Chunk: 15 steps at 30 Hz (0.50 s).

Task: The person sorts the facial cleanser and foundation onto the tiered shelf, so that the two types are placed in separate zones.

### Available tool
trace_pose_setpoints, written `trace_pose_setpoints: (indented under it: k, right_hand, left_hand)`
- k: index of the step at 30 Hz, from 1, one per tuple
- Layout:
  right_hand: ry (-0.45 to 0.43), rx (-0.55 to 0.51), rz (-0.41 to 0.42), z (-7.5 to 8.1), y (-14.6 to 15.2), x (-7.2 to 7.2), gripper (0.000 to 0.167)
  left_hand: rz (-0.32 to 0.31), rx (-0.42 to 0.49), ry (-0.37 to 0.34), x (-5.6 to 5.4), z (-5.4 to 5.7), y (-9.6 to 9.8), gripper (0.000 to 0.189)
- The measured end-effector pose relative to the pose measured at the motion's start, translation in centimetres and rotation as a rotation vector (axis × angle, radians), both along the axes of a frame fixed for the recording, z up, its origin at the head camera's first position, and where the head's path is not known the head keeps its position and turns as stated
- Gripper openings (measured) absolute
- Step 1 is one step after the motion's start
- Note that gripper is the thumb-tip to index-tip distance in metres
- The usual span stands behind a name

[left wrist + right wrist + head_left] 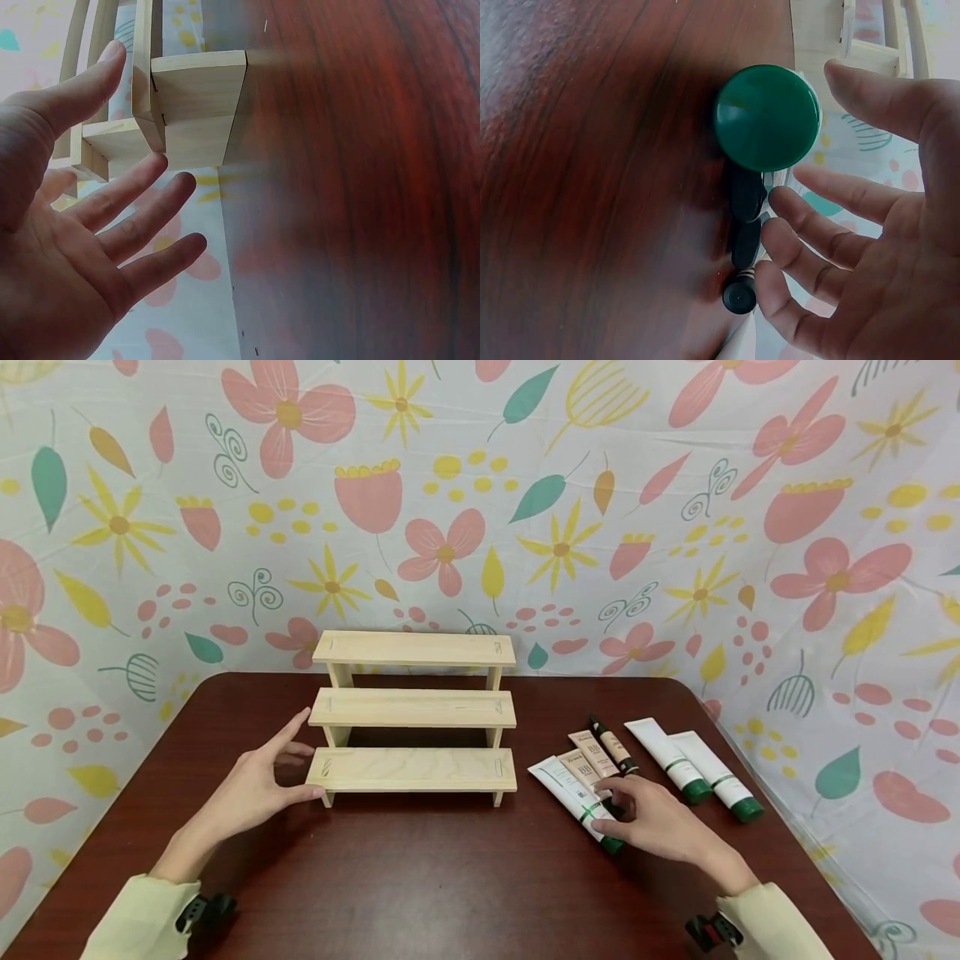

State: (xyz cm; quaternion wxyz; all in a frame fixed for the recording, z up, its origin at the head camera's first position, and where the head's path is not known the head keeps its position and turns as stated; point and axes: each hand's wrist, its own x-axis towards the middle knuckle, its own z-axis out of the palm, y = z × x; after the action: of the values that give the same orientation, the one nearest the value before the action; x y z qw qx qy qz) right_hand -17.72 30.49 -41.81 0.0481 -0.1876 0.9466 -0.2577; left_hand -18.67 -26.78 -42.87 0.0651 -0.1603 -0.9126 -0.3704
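A three-step wooden display stand (412, 768) stands on the table. At its left end is my left hand (251, 781), thumb and fingers spread, the thumb at the lowest step's corner; whether it touches the wood I cannot tell. My right hand (660, 818) hovers with loosely bent fingers over the cap ends of several cosmetic tubes. Nearest is a white tube (564, 785) with a green cap (767, 118); in the right wrist view the thumb is apart from that cap. Beside it lie two beige BB tubes (594, 752) and a slim black-capped tube (615, 746), their caps close to the fingertips.
Two more white tubes with green caps, one inner (660, 747) and one outer (712, 768), lie right of the beige ones. The dark wooden table (420, 877) ends at a flower-patterned cloth (555, 468) behind and to the right.
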Motion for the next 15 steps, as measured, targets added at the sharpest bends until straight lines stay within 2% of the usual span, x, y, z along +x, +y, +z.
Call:
trace_pose_setpoints:
  k: [5, 15]
  right_hand:
    - [0.006, -0.001, 0.026, 0.07, -0.45, -0.32, 0.051]
    - [-0.019, 0.002, 0.02, -0.38, -0.9, -0.79, 0.05]
  left_hand:
    - [-0.004, 0.011, 0.001, -0.06, 0.14, -0.03, 0.114]
    - [-0.007, 0.02, -0.019, -0.16, 0.02, -0.01, 0.113]
